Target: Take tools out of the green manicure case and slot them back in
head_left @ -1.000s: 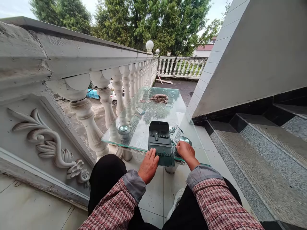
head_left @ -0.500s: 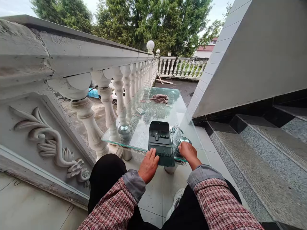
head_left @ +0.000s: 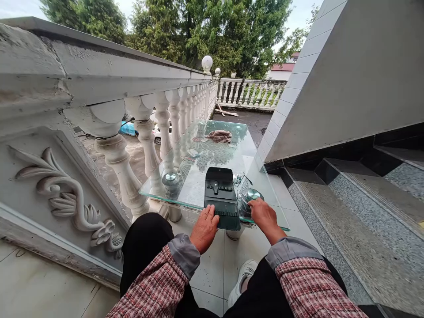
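A black manicure-kit case (head_left: pixel 220 196) lies unfolded on the glass table (head_left: pixel 198 170), with rows of elastic loops and a small flap inside. My left hand (head_left: pixel 204 226) rests on the case's near left edge, fingers stretched out and lying flat, thumb on the case. To the right, my right hand (head_left: pixel 263 214) is pinched closed over the table, beside a round metal disc (head_left: pixel 253 194). Anything between its fingertips is too small to make out. Thin dark metal pieces lie by that hand. Small metal tools (head_left: pixel 237 178) sit just beyond the case.
A brown crumpled cloth (head_left: pixel 218 136) lies at the table's far end. A small flat packet (head_left: pixel 193 153) is left of centre. Another metal disc (head_left: pixel 170 177) is at the near left. White balusters (head_left: pixel 122 165) run along the left; stone stairs (head_left: pixel 347 194) rise on the right.
My right hand has shifted slightly right, still pinched. My left hand stays on the case, which has not moved on the table.
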### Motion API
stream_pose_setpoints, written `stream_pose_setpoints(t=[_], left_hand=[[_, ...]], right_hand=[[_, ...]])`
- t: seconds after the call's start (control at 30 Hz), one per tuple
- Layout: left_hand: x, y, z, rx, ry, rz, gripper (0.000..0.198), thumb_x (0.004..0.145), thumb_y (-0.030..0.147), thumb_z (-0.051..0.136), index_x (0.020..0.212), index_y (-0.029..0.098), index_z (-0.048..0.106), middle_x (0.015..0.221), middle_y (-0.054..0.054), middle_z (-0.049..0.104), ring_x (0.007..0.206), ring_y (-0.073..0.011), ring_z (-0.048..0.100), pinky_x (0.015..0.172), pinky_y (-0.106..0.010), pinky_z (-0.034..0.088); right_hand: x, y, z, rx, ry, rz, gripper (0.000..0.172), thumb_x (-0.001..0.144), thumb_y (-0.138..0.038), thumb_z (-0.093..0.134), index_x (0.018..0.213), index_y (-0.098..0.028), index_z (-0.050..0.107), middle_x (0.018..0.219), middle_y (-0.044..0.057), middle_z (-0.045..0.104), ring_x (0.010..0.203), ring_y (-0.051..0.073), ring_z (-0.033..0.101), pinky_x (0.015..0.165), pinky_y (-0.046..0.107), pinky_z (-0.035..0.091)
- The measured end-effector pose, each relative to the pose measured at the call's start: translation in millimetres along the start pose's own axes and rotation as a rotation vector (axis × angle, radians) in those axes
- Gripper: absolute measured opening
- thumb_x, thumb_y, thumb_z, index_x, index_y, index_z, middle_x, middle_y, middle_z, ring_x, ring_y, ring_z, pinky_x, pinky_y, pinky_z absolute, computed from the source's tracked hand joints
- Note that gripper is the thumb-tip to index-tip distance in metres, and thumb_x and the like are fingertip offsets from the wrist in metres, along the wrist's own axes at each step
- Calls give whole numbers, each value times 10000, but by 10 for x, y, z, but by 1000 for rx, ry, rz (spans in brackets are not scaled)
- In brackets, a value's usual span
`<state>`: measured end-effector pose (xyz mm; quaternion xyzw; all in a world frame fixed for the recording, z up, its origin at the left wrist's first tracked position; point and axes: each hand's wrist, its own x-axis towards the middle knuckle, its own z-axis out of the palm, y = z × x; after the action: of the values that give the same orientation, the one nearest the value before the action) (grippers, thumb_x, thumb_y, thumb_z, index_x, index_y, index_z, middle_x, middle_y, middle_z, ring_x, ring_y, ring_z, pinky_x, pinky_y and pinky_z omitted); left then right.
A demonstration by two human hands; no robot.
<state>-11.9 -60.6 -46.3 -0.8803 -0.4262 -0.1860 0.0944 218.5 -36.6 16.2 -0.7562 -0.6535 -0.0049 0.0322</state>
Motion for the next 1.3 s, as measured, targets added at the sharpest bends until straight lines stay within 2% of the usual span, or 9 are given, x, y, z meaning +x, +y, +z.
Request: stream_pose_setpoints(t=[0.3, 0.47, 0.67, 0.73, 0.87, 0.97, 1.13, 1.3], left_hand=[[10, 5, -17, 5, -7, 10, 439, 757, 173, 677, 1133, 112, 459, 1382, -226, 356, 1309, -334, 300, 1024, -481, 354], [21, 4, 1, 1, -6, 8, 398, 788, 158, 633, 1142, 122, 455, 1401, -215, 331, 1327, -311, 273, 1031, -485, 343], [26, 20, -4, -5, -11, 5, 391, 790, 152, 631, 1139, 123, 458, 1413, -209, 312, 1338, -300, 249, 1044, -482, 329], [30, 26, -11, -4, -14, 4, 406, 778, 149, 647, 1137, 118, 460, 1407, -216, 319, 1335, -307, 255, 1043, -480, 330], [36, 29, -19, 0, -20, 6, 439, 755, 147, 673, 1137, 106, 461, 1393, -231, 336, 1324, -322, 274, 1042, -477, 333], [36, 28, -25, 3, -22, 8, 419, 772, 156, 655, 1139, 117, 457, 1398, -221, 332, 1324, -313, 277, 1036, -484, 339], [35, 29, -49, 5, -23, 10, 427, 774, 166, 656, 1148, 122, 456, 1399, -216, 333, 1324, -309, 278, 1039, -477, 341], [33, 33, -63, 5, -23, 9, 427, 775, 166, 658, 1149, 115, 460, 1401, -219, 329, 1326, -312, 272, 1045, -473, 333]], right_hand=[[-328, 140, 81, -61, 144, -169, 291, 894, -175, 352, 940, -177, 639, 952, 109, 564, 942, 223, 471, 698, 299, 373], [-423, 195, 144, -47, 200, -187, 273, 908, -299, 389, 995, -173, 614, 979, 103, 552, 943, 227, 461, 758, 309, 374], [-477, 181, 190, -36, 199, -238, 340, 868, -418, 462, 1013, -141, 595, 973, 114, 544, 932, 240, 460, 774, 320, 377], [-476, 168, 189, -44, 178, -257, 315, 844, -391, 516, 1018, -140, 588, 994, 120, 540, 935, 242, 460, 762, 317, 380], [-451, 127, 167, -77, 143, -252, 177, 819, -152, 518, 978, -161, 596, 968, 115, 548, 909, 234, 474, 725, 309, 376], [-429, 91, 143, -92, 124, -237, 249, 812, -33, 418, 896, -159, 615, 906, 117, 558, 861, 226, 490, 687, 305, 362], [-416, 79, 117, -82, 93, -236, 267, 813, -23, 391, 827, -154, 624, 869, 117, 566, 825, 213, 503, 686, 301, 355], [-393, 137, 131, -4, 72, -219, 205, 826, -104, 456, 870, -166, 646, 907, 103, 583, 867, 204, 524, 727, 285, 371]])
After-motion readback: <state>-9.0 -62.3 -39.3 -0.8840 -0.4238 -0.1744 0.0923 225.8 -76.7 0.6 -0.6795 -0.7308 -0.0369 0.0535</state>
